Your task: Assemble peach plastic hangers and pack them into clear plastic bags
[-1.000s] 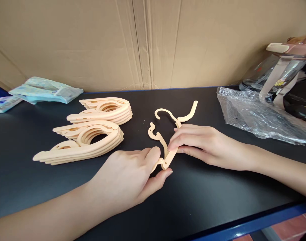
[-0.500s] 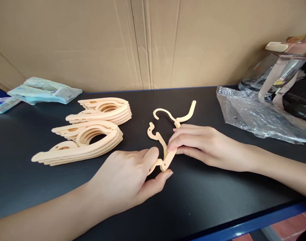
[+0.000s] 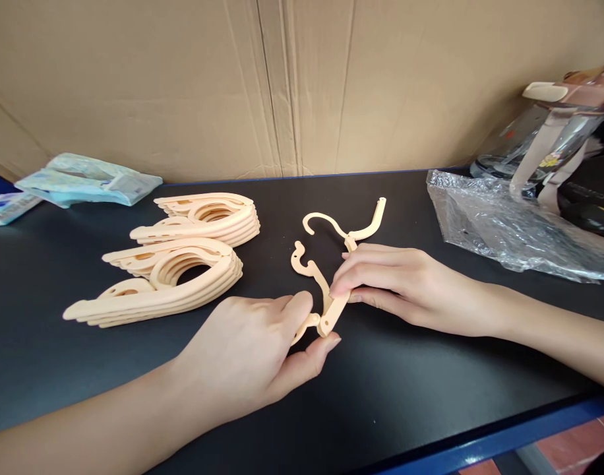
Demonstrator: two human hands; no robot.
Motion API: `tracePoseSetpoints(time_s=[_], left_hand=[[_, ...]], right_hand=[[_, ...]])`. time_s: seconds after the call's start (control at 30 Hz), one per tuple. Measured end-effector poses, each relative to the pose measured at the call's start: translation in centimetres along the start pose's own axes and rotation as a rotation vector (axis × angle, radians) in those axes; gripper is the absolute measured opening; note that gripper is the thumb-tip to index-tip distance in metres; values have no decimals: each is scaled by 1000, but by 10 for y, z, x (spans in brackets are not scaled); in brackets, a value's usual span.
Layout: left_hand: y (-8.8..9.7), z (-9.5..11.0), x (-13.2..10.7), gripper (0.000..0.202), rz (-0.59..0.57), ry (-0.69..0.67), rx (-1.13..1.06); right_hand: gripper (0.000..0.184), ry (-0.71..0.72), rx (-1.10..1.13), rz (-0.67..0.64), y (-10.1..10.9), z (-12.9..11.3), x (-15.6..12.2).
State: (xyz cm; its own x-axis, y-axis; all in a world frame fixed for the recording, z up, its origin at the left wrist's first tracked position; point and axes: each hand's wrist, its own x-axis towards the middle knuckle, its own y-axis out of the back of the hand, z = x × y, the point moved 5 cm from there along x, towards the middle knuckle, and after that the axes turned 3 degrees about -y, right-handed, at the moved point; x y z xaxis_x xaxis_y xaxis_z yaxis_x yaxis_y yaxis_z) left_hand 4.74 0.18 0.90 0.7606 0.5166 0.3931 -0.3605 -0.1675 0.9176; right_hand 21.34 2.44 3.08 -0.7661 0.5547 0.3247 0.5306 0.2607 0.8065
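hanger (image 3: 335, 311) | axis near-left to far-right, hook (image 3: 326, 218) leftward | left hand (image 3: 247, 346), right hand (image 3: 405, 284) gripping it

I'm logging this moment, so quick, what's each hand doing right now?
Left hand: closed, holding the near end of a cream folding hanger.
Right hand: closed, holding the same hanger's middle.
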Motion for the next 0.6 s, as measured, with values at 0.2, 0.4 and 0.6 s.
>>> tracePoseSetpoints(time_s=[0.2, 0.4, 0.6], left_hand=[[1, 1, 0, 24, -18, -6, 49], [-1, 2, 0, 23, -38, -5, 108], [3, 5, 6, 30, -74, -18, 157]], right_hand=[[14, -1, -5, -1, -1, 1, 0], [15, 4, 24, -9, -4, 3, -1], [15, -25, 46, -35, -6, 5, 0]])
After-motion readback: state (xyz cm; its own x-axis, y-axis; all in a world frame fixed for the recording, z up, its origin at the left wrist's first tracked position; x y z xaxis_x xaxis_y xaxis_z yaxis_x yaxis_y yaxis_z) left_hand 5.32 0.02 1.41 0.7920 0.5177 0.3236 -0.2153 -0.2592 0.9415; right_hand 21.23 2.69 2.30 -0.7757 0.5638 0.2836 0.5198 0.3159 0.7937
